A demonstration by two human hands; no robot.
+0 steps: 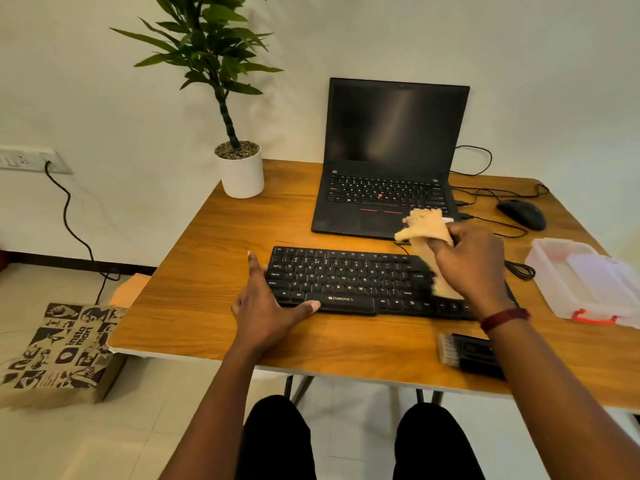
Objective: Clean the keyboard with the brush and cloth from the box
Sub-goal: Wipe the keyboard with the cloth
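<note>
A black keyboard [349,278] lies across the middle of the wooden table [207,282]. My left hand [266,306] rests flat at its left end, with the thumb on the front edge. My right hand [471,265] grips a beige cloth [427,226] above the keyboard's right end; the cloth hangs down onto the keys there and looks blurred. The black brush [467,353] with pale bristles lies on the table near the front edge, under my right forearm. The clear plastic box [585,282] with a red latch sits at the right.
An open black laptop [391,161] stands behind the keyboard. A black mouse [523,213] and cables lie at the back right. A potted plant [239,168] stands at the back left corner. A printed paper bag [59,348] sits on the floor to the left.
</note>
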